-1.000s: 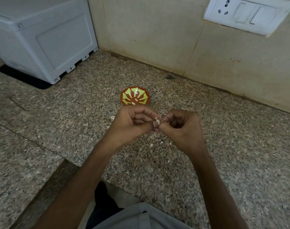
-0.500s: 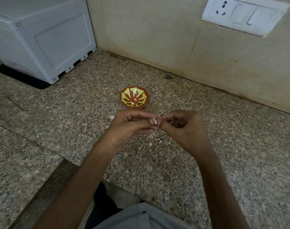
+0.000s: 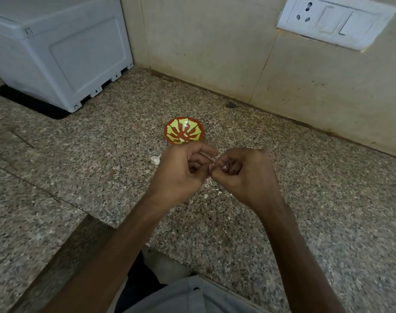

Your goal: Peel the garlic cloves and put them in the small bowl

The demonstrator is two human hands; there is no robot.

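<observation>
Left hand [image 3: 181, 177] and right hand [image 3: 246, 177] meet in a curled, pinching grip on a garlic clove [image 3: 225, 168], mostly finger-hidden, small bowl [image 3: 183, 133] just beyond.

Granite counter [image 3: 328, 199] with bowl [image 3: 183, 130], peel scraps [image 3: 209, 193]

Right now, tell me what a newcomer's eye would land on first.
The bright red-and-yellow bowl stands out on the speckled counter, just beyond the hands. In front of it the left hand and right hand meet fingertip to fingertip, pinching a small pale bit, likely a garlic clove, mostly hidden. Pale peel scraps lie on the counter beneath them.
</observation>
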